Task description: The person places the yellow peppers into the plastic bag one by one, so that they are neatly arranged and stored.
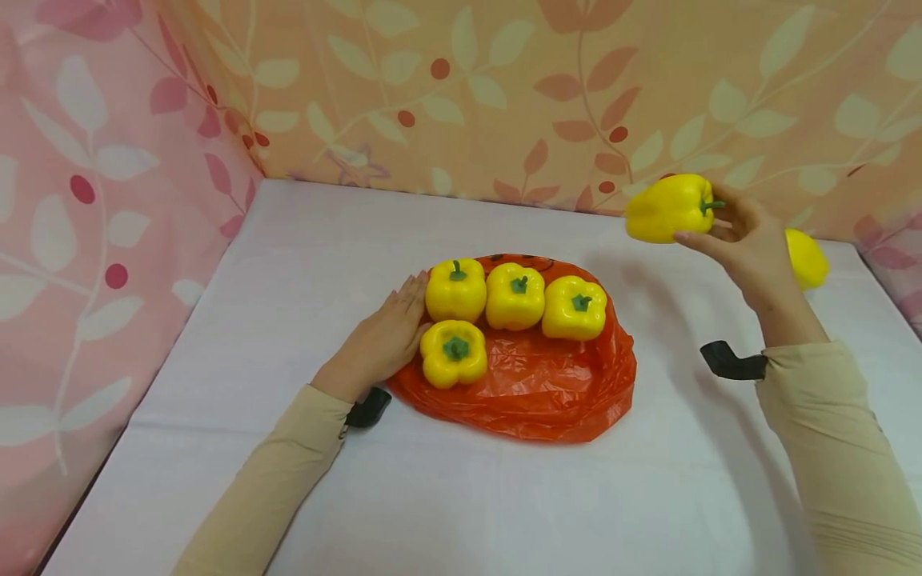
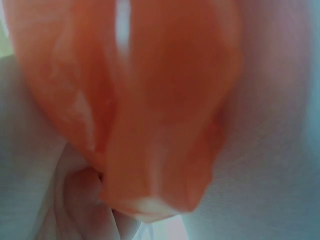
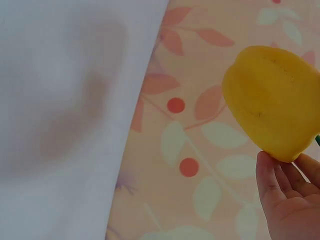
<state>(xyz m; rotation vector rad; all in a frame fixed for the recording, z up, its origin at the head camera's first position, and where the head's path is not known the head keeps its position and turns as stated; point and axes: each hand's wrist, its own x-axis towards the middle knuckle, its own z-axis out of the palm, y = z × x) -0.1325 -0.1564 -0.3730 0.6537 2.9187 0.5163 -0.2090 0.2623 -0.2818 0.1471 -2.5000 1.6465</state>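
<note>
High over the right side of the table, my right hand [image 1: 749, 240] grips a yellow bell pepper [image 1: 670, 210] with a green stem, tilted on its side. Fingertips and thumb hold that pepper [image 3: 275, 102] in the right wrist view. My left hand [image 1: 382, 336] rests with extended fingers against the left edge of a red plastic bag [image 1: 533, 384]. Several yellow bell peppers lie on the bag: three in a back row, including the left one [image 1: 455, 290], and a front one [image 1: 454, 354] near my left thumb. Blurred red plastic [image 2: 165, 100] fills the left wrist view.
Another yellow bell pepper [image 1: 807, 259] sits at the back right of the white table [image 1: 504, 496], partly hidden behind my right wrist. Leaf-patterned cloth [image 1: 446, 96] hangs behind the table and along its left side.
</note>
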